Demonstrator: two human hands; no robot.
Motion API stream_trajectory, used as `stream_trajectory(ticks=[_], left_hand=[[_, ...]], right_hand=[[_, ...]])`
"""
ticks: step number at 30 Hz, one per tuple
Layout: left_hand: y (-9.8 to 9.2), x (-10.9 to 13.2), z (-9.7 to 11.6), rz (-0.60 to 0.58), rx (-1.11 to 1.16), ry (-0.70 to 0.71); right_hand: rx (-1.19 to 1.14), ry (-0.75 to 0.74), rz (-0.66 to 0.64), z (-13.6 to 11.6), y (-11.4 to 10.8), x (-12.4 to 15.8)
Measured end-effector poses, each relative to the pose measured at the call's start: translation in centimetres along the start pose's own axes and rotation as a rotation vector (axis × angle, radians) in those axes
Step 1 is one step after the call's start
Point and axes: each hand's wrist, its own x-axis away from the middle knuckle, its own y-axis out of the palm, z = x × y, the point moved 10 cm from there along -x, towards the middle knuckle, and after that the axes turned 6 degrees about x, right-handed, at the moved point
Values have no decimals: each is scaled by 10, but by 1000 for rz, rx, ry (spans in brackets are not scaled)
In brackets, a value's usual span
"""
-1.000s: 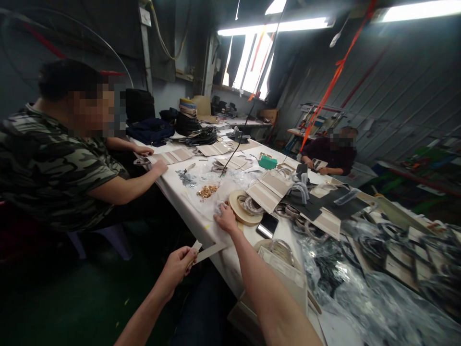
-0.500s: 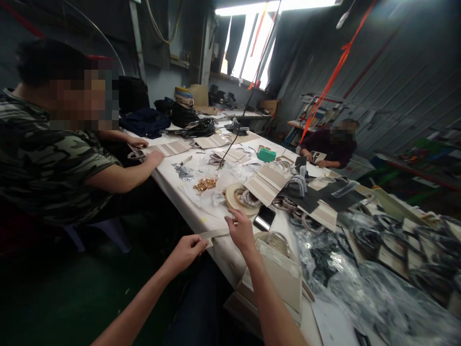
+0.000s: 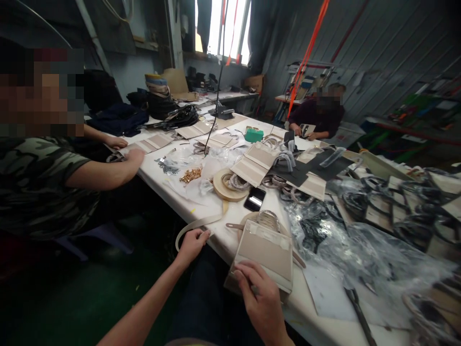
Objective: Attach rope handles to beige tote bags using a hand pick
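Observation:
My left hand is closed in a pinch at the table edge, holding the end of a beige tape strip. The strip curves in a loop back toward a wide tape roll on the table. My right hand is at the lower front of a small beige bag. Its thumb and fingertips are close together near the bag's lower left edge; what they pinch, if anything, I cannot make out. The bag rests near the table edge with a wrapped handle behind it.
A phone lies beyond the bag. Gold metal fittings, flat beige panels and a green box are farther back. Clear plastic wrap covers the right side. One co-worker sits at left, another across the table.
My right hand has left the tape strip and come down to the bag's lower edge. The strip, stretched between my hands before, now hangs in a loop from my left hand. The view has shifted.

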Motion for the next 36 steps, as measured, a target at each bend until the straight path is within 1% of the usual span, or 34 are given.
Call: stream_trajectory(ticks=[3,5,8,10,11,12,14,16,18,20,21,23,24,25,27,28,30,31,33,34,36], left_hand=[[4,-1,-6,39,4,-29],[7,-2,-12,49,9,-78],[15,-2,-18,27,43,-163],[18,-2,-16,2,48,-193],[19,-3,-12,-13,16,-196],[18,-3,-7,-24,-44,-190],[12,-3,7,-6,-260,-155],[2,2,29,81,-485,-77],[-1,14,57,179,-658,63],[5,32,82,253,-785,213],[9,41,92,281,-828,270],[18,58,104,318,-854,343],[22,64,108,322,-828,372],[27,69,110,312,-774,401],[39,75,111,230,-580,443],[47,76,109,163,-459,439],[65,76,101,25,-244,363],[74,75,97,-33,-170,306],[91,75,94,-107,-96,227],[97,74,95,-129,-81,211],[105,73,101,-156,-72,208]], right_hand=[[-24,-12,-14,2,-4,14],[-34,-16,-12,6,-9,23],[-37,5,12,13,-17,33],[-27,31,29,19,-22,38],[-18,48,42,22,-26,39],[-7,65,60,26,-30,41],[28,105,115,37,-41,42],[81,159,193,51,-57,44],[147,242,274,69,-75,48],[229,342,347,88,-95,54],[276,388,376,96,-103,56],[357,464,421,111,-118,59],[376,503,429,119,-122,59],[370,546,419,128,-123,58],[293,647,350,149,-118,56],[228,696,300,159,-112,54],[57,745,200,171,-97,47],[-44,734,166,172,-90,41],[-240,650,130,162,-82,26],[-310,591,132,153,-81,18],[-375,477,173,130,-85,9]])
